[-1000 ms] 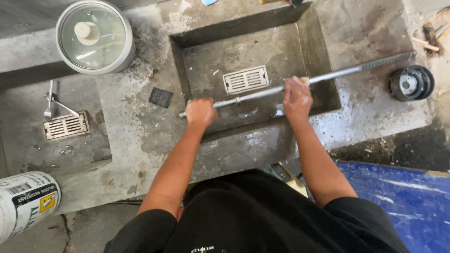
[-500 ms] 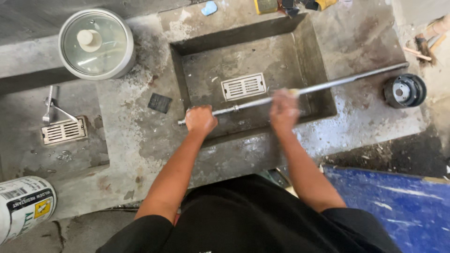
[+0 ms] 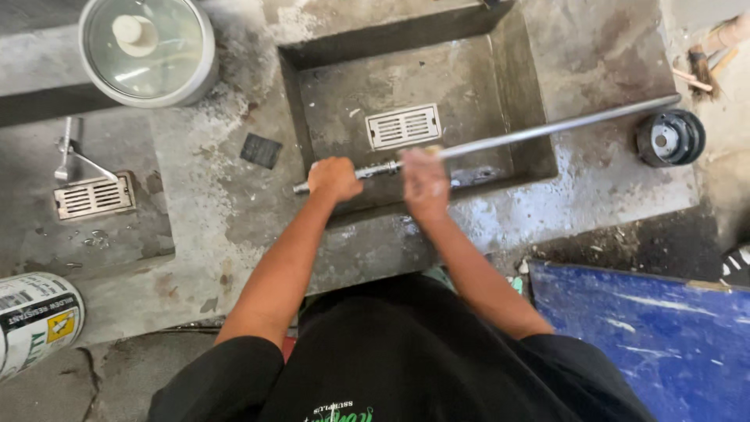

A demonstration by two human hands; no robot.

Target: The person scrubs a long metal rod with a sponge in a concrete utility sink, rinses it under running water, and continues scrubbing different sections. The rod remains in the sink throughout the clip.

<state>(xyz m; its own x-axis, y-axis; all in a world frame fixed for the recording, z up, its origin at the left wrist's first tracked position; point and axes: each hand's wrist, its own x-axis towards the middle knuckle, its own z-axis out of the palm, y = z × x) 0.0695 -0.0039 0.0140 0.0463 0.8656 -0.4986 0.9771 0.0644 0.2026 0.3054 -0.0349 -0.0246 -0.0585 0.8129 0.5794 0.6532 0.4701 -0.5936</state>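
A long grey metal rod (image 3: 547, 129) lies slanted across a sunken concrete basin (image 3: 508, 70), its far end reaching toward the upper right. My left hand (image 3: 334, 178) grips the rod near its lower left end, above the basin's front rim. My right hand (image 3: 423, 181) is closed around the rod just to the right of the left hand; it looks blurred. A rectangular metal drain grate (image 3: 404, 126) sits in the basin floor behind the rod.
A round lidded pot (image 3: 147, 48) stands at the upper left. A second drain grate (image 3: 94, 195) and a small metal tool (image 3: 72, 156) lie in a lower basin at left. A black round part (image 3: 669, 137) sits at right, a paint can (image 3: 31, 320) at lower left, a blue board (image 3: 641, 336) at lower right.
My right hand has slid left along the rod, from the basin's right side to close beside my left hand. The left hand has kept its grip.
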